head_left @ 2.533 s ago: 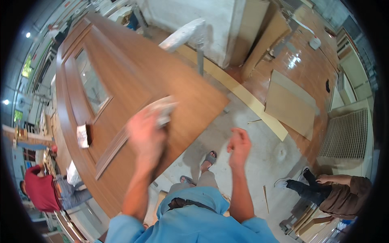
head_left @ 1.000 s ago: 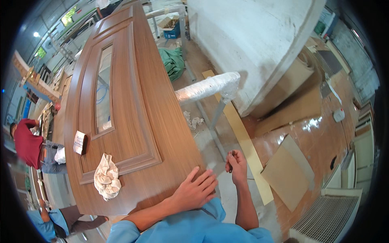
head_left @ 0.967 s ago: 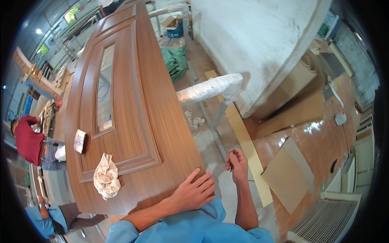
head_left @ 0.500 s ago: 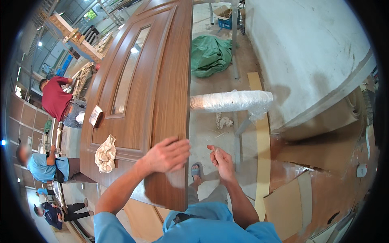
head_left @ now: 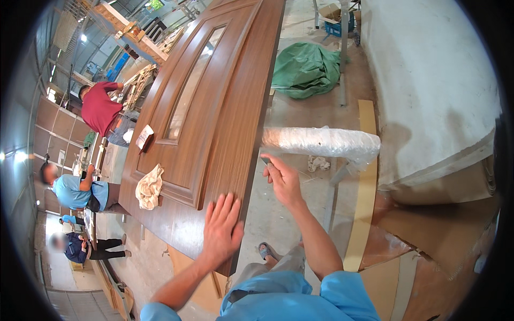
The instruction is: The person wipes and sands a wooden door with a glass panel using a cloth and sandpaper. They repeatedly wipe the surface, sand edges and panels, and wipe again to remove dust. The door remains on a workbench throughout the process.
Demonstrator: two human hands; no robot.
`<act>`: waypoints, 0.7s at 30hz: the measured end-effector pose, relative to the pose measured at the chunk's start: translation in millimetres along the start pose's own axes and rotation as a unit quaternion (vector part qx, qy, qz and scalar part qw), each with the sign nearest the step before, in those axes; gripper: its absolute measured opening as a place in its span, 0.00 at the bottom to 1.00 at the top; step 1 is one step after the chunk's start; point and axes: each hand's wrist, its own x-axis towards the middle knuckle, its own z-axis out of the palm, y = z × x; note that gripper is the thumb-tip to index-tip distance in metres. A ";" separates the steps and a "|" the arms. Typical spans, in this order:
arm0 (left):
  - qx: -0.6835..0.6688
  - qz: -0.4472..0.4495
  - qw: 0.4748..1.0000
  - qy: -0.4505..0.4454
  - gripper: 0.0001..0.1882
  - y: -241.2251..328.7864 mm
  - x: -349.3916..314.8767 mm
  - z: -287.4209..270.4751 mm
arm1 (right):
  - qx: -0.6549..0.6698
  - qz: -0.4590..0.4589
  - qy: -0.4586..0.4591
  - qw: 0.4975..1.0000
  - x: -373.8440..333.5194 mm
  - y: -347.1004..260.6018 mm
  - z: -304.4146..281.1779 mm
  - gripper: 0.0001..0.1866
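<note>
A brown wood-grain door with raised panels and a narrow glass strip lies flat before me. My left hand rests on its near right corner, fingers stretched out and palm down. Just off the door's right edge is my right hand, its fingers closed in a pinch. A small, flat, dark piece, perhaps a blade, sticks out past those fingertips; its kind is too small to make out. On the door's left part lie a crumpled cream cloth and a small white-and-red packet.
A plastic-wrapped support bar juts out right of the door. Beyond it lies a green tarp. A whitish slab and brown sheets stand at the right. Co-workers are at the left.
My left hand has flattened onto the door's corner. My right hand has moved up and toward the door's edge, and the dark piece now shows at its fingertips. The whole view has shifted.
</note>
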 end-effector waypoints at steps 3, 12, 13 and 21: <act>0.007 -0.079 0.997 0.020 0.27 17.0 -35.0 5.9 | -0.134 -0.148 0.059 0.978 33.7 0.1 9.5 0.15; 0.010 -0.098 0.994 0.053 0.26 20.3 -41.3 5.2 | -0.291 -0.280 0.092 0.910 73.2 12.1 26.6 0.14; 0.005 -0.110 0.992 0.056 0.25 19.7 -41.7 6.3 | -0.286 -0.296 0.074 0.908 69.9 13.8 24.8 0.14; 0.073 -0.159 0.960 0.218 0.21 -51.2 -52.3 2.8 | -0.212 -0.363 -0.049 0.906 -49.8 -4.9 36.8 0.13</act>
